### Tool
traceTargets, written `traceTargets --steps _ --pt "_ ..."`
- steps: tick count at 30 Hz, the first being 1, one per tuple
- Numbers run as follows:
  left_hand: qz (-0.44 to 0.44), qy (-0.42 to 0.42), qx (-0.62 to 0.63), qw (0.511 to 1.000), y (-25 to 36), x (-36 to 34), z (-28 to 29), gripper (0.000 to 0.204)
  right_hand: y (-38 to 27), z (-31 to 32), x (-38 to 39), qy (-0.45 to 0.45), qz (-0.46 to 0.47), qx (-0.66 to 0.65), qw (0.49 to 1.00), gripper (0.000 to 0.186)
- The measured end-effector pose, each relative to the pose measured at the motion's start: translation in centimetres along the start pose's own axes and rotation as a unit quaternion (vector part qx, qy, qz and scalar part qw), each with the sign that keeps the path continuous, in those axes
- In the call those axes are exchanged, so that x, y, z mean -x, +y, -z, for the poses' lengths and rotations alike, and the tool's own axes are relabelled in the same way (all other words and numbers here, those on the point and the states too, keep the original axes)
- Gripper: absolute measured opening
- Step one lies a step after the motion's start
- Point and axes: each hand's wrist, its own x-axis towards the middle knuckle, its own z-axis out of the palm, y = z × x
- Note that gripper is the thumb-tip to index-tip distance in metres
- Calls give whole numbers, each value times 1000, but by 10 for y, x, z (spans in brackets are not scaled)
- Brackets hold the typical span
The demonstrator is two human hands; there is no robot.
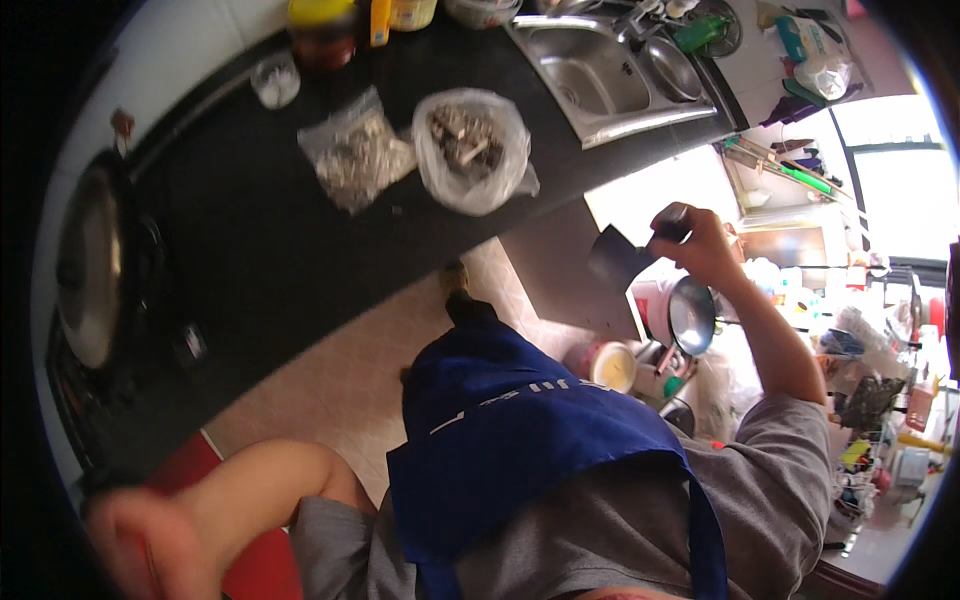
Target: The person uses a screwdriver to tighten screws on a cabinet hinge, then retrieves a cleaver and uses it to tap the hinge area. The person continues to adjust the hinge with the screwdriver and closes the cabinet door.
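My right hand [704, 248] is raised at the right, its fingers wrapped round a dark flat-bladed tool [618, 256] with a thick black handle. The blade points left, in the air in front of a cabinet door; its exact kind is unclear. Down at the lower left, my left hand [150, 545] is smeared by motion, so its fingers do not show clearly. On the black counter [250, 230] lie a clear bag of pale grey bits [358, 150] and, touching or close beside it, an open clear plastic bag [480, 188] holding brownish pieces. Neither hand touches these bags.
A steel sink [590, 65] is set in the counter's far right. A round lidded pan [95, 265] sits at the left end. A small clear cup [275, 82] and a yellow-lidded jar [322, 35] stand at the back. Tubs and a pan [692, 315] crowd the right.
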Motion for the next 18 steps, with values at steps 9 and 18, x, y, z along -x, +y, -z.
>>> traceTargets --steps 9,18 --pt "888 31 58 455 154 322 58 33 103 -129 28 -363 -130 195 902 21" --pt "972 33 1 232 359 551 -3 32 254 -311 -73 -582 -246 410 658 22"
